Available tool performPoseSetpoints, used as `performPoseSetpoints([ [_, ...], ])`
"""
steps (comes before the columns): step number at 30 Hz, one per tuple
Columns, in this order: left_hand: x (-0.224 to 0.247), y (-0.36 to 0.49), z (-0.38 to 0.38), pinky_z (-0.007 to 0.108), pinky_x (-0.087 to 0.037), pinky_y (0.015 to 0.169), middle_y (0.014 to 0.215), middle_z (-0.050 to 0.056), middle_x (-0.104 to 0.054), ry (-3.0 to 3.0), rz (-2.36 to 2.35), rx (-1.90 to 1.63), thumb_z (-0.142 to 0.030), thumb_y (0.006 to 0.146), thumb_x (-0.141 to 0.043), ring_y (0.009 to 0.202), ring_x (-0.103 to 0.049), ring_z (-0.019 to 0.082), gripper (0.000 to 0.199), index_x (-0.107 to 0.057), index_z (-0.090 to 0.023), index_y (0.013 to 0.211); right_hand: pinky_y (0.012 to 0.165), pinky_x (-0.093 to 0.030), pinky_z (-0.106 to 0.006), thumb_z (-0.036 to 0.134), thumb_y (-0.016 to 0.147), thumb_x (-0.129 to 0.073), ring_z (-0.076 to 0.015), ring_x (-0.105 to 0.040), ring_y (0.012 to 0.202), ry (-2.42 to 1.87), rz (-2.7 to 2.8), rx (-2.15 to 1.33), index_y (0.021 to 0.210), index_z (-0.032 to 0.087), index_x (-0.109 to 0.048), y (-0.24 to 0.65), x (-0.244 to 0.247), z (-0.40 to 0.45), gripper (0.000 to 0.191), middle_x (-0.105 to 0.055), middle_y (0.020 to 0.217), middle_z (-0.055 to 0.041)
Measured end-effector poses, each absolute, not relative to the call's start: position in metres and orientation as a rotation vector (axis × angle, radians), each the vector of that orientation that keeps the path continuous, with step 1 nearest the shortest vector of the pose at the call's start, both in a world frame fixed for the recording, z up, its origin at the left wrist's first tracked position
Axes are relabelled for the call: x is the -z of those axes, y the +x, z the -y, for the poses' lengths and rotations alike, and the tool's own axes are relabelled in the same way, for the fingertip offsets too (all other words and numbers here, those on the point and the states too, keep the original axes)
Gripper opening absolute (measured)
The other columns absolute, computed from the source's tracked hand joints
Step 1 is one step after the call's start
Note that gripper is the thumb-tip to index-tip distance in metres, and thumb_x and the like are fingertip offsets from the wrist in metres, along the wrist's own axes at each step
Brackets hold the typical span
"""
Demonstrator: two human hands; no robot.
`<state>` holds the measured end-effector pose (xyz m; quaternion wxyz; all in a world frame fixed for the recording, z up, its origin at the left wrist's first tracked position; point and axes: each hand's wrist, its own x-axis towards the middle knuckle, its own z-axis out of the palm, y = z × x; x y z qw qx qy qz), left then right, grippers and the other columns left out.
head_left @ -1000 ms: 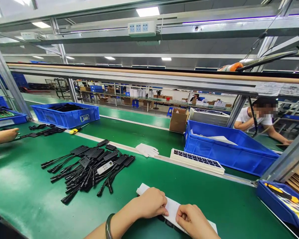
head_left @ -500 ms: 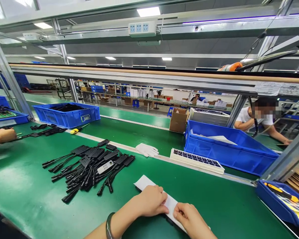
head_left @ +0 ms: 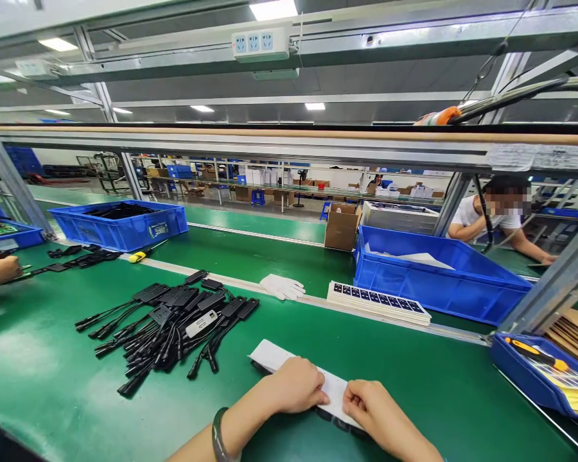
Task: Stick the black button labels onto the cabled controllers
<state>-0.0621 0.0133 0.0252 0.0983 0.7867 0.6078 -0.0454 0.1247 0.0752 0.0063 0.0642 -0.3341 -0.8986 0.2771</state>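
Note:
A long white paper strip [head_left: 271, 353] lies slantwise near the table's front, with dark rounded shapes showing along its near edge. My left hand [head_left: 296, 385] is closed on the middle of the strip, thumb and fingers pressed together. Just to its right, my right hand [head_left: 378, 410] pinches the strip toward its near end; the fingertips are partly hidden. To the left is a heap of black cabled devices [head_left: 173, 321], with one white-faced piece [head_left: 201, 324] on top. Beyond the strip sits a stack of white label sheets [head_left: 378, 303] with dark squares.
A white glove [head_left: 282, 287] lies on the table's seam. Blue bins stand at the back left [head_left: 120, 234] and back right [head_left: 428, 285]. A blue tray [head_left: 525, 378] at right holds a yellow-black cutter [head_left: 537, 354]. Another person's hand [head_left: 0, 269] works at far left; a person [head_left: 491, 212] sits beyond.
The view has shifted slightly. Both hands remain at the strip, the right now a little farther from the left. More dark shapes show along the strip's near edge.

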Motion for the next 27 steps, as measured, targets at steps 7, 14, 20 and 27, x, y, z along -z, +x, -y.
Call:
performPoseSetpoints([
  [7,-0.022,-0.068,-0.012,0.030,-0.046,0.062,0.079,0.007,-0.069,2.269,-1.785,0.163,-0.047,0.084,-0.057,0.078,-0.065,0.028,0.028,-0.068,-0.020,0.081,0.054,-0.032,-0.020,0.013,0.072,-0.053,-0.0123,-0.055,0.057,-1.034,2.712,-0.910,0.065,0.018,-0.062,0.137,-0.013,-0.083,0.013,-0.063,0.059,0.0017],
  [14,-0.018,-0.068,-0.012,0.027,-0.044,0.061,0.076,0.006,-0.067,2.266,-1.805,0.135,-0.046,0.084,-0.058,0.077,-0.065,0.025,0.028,-0.067,-0.019,0.080,0.054,-0.032,-0.020,0.009,0.069,-0.053,-0.0130,-0.056,0.061,-1.075,2.714,-1.027,0.067,0.018,-0.063,0.142,-0.013,-0.090,0.013,-0.064,0.062,0.0012],
  [20,-0.020,-0.071,-0.009,0.026,-0.042,0.060,0.077,0.005,-0.066,2.262,-1.800,0.071,-0.042,0.088,-0.052,0.074,-0.063,0.023,0.025,-0.064,-0.019,0.086,0.060,-0.029,-0.024,0.015,0.082,-0.043,-0.0149,-0.052,0.068,-0.954,2.828,-0.731,0.074,0.021,-0.054,0.147,-0.015,-0.090,0.014,-0.061,0.072,0.0013],
  [27,-0.022,-0.069,-0.005,0.024,-0.041,0.074,0.100,0.003,-0.061,2.483,-1.509,-0.277,-0.040,0.084,-0.061,0.092,-0.057,0.018,0.025,-0.060,-0.025,0.104,0.060,-0.030,-0.022,0.016,0.085,-0.041,-0.0136,-0.049,0.067,-0.773,2.799,-0.867,0.080,0.023,-0.053,0.151,-0.022,-0.088,0.015,-0.058,0.072,0.0035],
])
